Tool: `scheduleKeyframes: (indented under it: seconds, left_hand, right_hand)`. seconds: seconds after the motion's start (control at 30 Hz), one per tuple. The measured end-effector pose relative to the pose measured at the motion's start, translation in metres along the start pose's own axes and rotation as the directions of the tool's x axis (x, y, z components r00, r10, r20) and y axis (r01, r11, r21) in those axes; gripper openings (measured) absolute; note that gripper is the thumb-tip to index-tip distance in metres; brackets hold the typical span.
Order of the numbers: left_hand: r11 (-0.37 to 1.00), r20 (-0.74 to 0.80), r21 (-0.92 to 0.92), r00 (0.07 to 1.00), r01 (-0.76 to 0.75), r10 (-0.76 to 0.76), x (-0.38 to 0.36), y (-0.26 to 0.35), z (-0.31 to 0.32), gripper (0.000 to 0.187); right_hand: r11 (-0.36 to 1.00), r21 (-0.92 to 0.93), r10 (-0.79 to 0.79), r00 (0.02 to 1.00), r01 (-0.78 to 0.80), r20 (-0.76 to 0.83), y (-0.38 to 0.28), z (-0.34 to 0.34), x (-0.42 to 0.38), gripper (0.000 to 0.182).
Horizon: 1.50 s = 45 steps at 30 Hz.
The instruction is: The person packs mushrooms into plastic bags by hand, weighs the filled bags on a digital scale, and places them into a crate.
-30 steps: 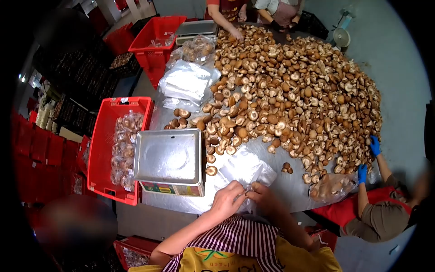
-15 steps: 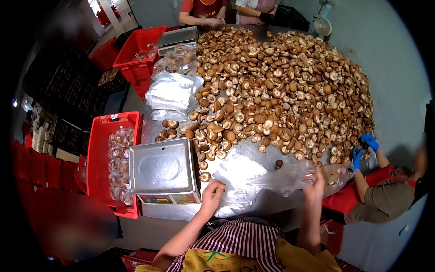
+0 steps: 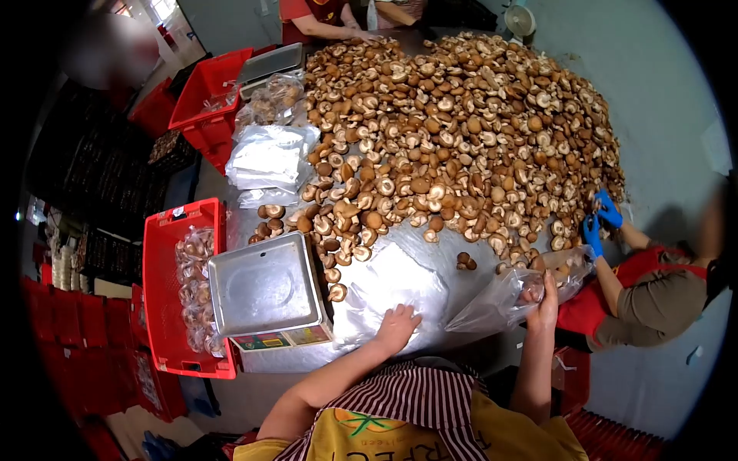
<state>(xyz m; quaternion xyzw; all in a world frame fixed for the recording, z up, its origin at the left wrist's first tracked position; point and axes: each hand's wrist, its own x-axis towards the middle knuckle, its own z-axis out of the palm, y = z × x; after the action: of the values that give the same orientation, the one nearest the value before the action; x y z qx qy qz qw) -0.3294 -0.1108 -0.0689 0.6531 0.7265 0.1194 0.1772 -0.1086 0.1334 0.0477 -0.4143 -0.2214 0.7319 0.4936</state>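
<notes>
My left hand [image 3: 398,329] lies with its fingers stretched out on flat clear plastic bags [image 3: 384,280] at the table's front edge. In my right hand [image 3: 544,307] is a clear plastic bag of mushrooms [image 3: 492,303], gripped from its near side. Its unfilled end points left over the table, and mushrooms show through the film around my fingers. Beyond both hands spreads a large heap of brown shiitake mushrooms [image 3: 469,131]. A couple of dark mushrooms [image 3: 466,261] lie apart from it, between my hands.
Left of my left hand stands a scale [image 3: 265,284] with a metal pan. A red crate [image 3: 151,292] beside it holds bagged mushrooms. Stacked bags [image 3: 273,157] lie farther back. At right, a co-worker's blue-gloved hands [image 3: 600,219] touch the heap; another person [image 3: 315,19] stands opposite.
My left hand has moved right across the flat bags, its fingers going from curled to stretched out. The bag in my right hand hangs wider at its left end. The co-worker's blue gloves moved farther back.
</notes>
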Motion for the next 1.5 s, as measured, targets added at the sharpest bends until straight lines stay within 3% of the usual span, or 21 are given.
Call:
scheduleKeyframes:
  seconds: [0.07, 0.3, 0.37, 0.4, 0.47, 0.53, 0.57, 0.67, 0.73, 0.77, 0.8, 0.87, 1.07, 1.2, 1.27, 1.3, 1.37, 1.4, 1.43, 1.47, 1.5]
  left_hand:
    - [1.0, 0.199, -0.026, 0.98, 0.001, 0.004, -0.016, 0.0, -0.011, 0.033]
    - [0.987, 0.444, -0.15, 0.889, -0.05, 0.113, -0.044, -0.017, -0.036, 0.047]
    - [0.958, 0.376, -0.286, 0.922, 0.024, 0.09, -0.022, -0.008, -0.061, 0.058]
    - [0.894, 0.216, -0.446, 0.975, 0.055, 0.048, -0.006, 0.003, -0.083, 0.065]
    - [0.834, -0.122, -0.551, 0.988, 0.012, -0.095, 0.015, 0.029, -0.131, 0.071]
    - [0.814, -0.202, -0.579, 0.975, -0.043, -0.093, 0.028, 0.05, -0.16, 0.071]
    - [0.788, -0.273, -0.61, 0.956, -0.082, -0.112, 0.033, 0.055, -0.166, 0.071]
    - [0.898, -0.328, -0.422, 0.944, -0.124, -0.024, 0.038, 0.047, -0.145, 0.041]
    - [0.881, -0.33, -0.466, 0.939, -0.076, -0.094, 0.034, 0.041, -0.139, 0.032]
    - [0.857, -0.322, -0.514, 0.932, -0.023, -0.168, 0.033, 0.038, -0.141, 0.024]
    - [0.858, -0.32, -0.513, 0.933, -0.026, -0.163, 0.031, 0.037, -0.143, 0.024]
    - [0.807, -0.323, -0.587, 0.897, 0.06, -0.302, 0.027, 0.036, -0.15, 0.02]
    - [0.829, -0.378, -0.554, 0.863, 0.079, -0.335, 0.013, 0.021, -0.138, 0.026]
    - [0.649, -0.287, -0.732, 0.77, 0.208, -0.57, 0.011, -0.021, -0.101, 0.022]
    - [0.538, -0.256, -0.832, 0.771, 0.131, -0.583, 0.014, -0.042, -0.076, 0.015]
    - [0.539, -0.189, -0.815, 0.781, 0.214, -0.596, 0.013, -0.049, -0.071, 0.011]
    - [0.505, -0.13, -0.826, 0.788, 0.25, -0.602, 0.018, -0.062, -0.053, 0.011]
    - [0.472, -0.07, -0.834, 0.793, 0.286, -0.605, 0.017, -0.067, -0.044, 0.011]
    - [0.478, -0.014, -0.798, 0.782, 0.366, -0.623, 0.022, -0.057, -0.056, 0.012]
    - [0.473, -0.009, -0.797, 0.776, 0.375, -0.631, 0.026, -0.055, -0.047, 0.012]
    - [0.448, 0.008, -0.821, 0.792, 0.353, -0.61, 0.033, -0.057, -0.033, 0.012]
  right_hand:
    - [1.0, -0.001, -0.004, 0.999, 0.004, -0.044, -0.004, -0.002, 0.001, 0.012]
    - [0.942, -0.304, -0.091, 0.978, 0.146, 0.186, 0.007, 0.038, -0.016, 0.007]
    - [0.891, -0.442, 0.003, 0.975, 0.099, 0.224, 0.021, 0.05, -0.018, 0.008]
    - [0.813, -0.581, 0.113, 0.963, 0.051, 0.243, 0.027, 0.055, -0.021, 0.009]
    - [0.78, -0.609, 0.148, 0.902, 0.146, 0.406, 0.037, 0.082, -0.049, 0.01]
    - [0.704, -0.599, 0.136, 0.755, 0.381, 0.641, 0.059, 0.084, -0.057, 0.01]
    - [0.749, -0.562, 0.142, 0.744, 0.35, 0.653, 0.068, 0.091, -0.065, 0.01]
    - [0.792, -0.542, 0.183, 0.737, 0.282, 0.651, 0.066, 0.106, -0.082, 0.012]
    - [0.624, -0.666, 0.242, 0.71, 0.408, 0.661, 0.06, 0.11, -0.081, 0.015]
    - [0.511, -0.578, 0.112, 0.617, 0.637, 0.779, 0.06, 0.11, -0.079, 0.025]
    - [0.51, -0.579, 0.107, 0.62, 0.636, 0.777, 0.058, 0.111, -0.08, 0.025]
    - [0.234, -0.667, 0.262, 0.615, 0.707, 0.744, 0.047, 0.112, -0.085, 0.031]
    - [0.184, -0.726, 0.054, 0.73, 0.663, 0.681, 0.057, 0.069, -0.044, 0.016]
    - [0.166, -0.697, 0.03, 0.703, 0.698, 0.711, 0.083, 0.037, -0.012, 0.01]
    - [0.153, -0.747, 0.296, 0.691, 0.648, 0.66, 0.09, 0.033, -0.001, 0.023]
    - [0.154, -0.745, 0.3, 0.688, 0.649, 0.661, 0.093, 0.035, 0.008, 0.023]
    - [0.325, -0.858, 0.568, 0.644, 0.398, 0.513, 0.091, 0.051, 0.032, 0.043]
    - [0.266, -0.833, 0.52, 0.656, 0.485, 0.548, 0.089, 0.064, 0.05, 0.056]
    - [0.35, -0.852, 0.435, 0.738, 0.389, 0.516, 0.099, 0.073, 0.07, 0.056]
    - [0.286, -0.888, 0.367, 0.814, 0.36, 0.449, 0.087, 0.105, 0.074, 0.054]
    - [0.304, -0.783, 0.205, 0.765, 0.543, 0.61, 0.106, 0.11, 0.107, 0.054]
